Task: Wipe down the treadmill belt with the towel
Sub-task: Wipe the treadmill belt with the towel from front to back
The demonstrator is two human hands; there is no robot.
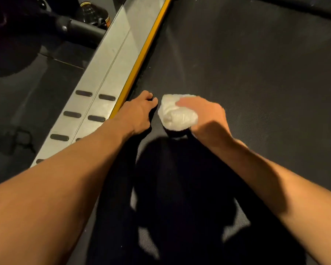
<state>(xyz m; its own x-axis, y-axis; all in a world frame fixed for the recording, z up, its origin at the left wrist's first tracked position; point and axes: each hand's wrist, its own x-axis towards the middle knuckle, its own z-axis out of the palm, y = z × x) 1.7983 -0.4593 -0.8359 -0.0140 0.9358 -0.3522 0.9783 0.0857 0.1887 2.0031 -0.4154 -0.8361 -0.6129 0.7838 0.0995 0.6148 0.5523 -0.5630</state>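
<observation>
On one belt [256, 73]: one towel [172, 116], grasped by right hand [204, 115]; left hand [138, 111] released, resting beside it.

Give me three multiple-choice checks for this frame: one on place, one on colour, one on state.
1. Where is the towel?
A. on the floor
B. on the belt, under the right hand
C. over a handlebar

2. What colour is the strip between belt and side rail?
A. yellow
B. red
C. blue

3. What does the left hand hold?
A. the towel
B. a bottle
C. nothing

Key:
1 B: the bunched white towel lies on the belt beneath the right hand.
2 A: the edge strip is plainly yellow.
3 C: the left hand rests bare on the belt.
</observation>
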